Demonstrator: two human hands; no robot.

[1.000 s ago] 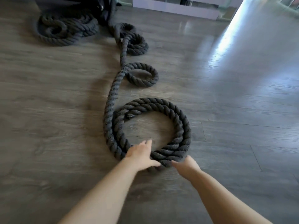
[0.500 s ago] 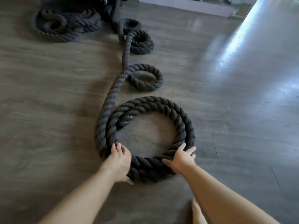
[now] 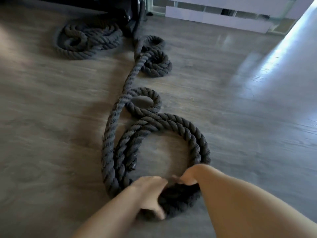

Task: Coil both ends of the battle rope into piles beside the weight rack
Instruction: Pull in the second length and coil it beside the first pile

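Observation:
A thick black battle rope [image 3: 187,133] lies on the wood floor in a large double loop just in front of me. My left hand [image 3: 151,191] and my right hand [image 3: 187,176] both grip the near edge of that loop, close together. From the loop the rope runs away through a small loop [image 3: 145,102] and a tighter coil [image 3: 156,64] to the black weight rack base [image 3: 127,12] at the top. A finished pile of rope [image 3: 87,40] lies left of the rack.
A white low wall with glass panels [image 3: 223,14] runs along the far side. Bright light falls on the floor [image 3: 283,66] at the right. Bare wood floor [image 3: 42,117] spreads left of the rope.
My hands have closed in on the near edge of the big loop and now grip it close together. The loop has moved toward the rack and now touches the small loop.

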